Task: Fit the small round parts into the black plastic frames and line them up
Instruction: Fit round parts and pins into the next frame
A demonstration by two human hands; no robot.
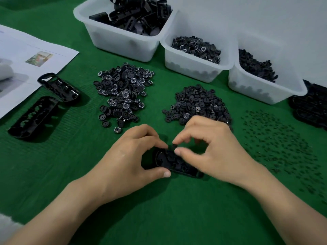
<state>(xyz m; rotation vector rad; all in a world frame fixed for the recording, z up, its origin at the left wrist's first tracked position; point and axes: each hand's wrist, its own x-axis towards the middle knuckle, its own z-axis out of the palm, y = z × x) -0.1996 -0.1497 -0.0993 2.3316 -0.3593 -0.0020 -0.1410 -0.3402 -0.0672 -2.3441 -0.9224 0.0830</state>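
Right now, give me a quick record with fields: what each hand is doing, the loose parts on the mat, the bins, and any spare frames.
left: left hand grips the black frame at its left end
right: right hand pinches a small black part over that frame
piles on green mat: numbered discs, plain discs, tiny pins scattered at right
bins: three white bins along the back, holding black parts
spare: two empty frames at left, by a printed sheet

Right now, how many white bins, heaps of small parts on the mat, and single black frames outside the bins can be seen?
White bins: 3
Heaps of small parts: 3
Single black frames: 3, stack at right excluded
Total: 9
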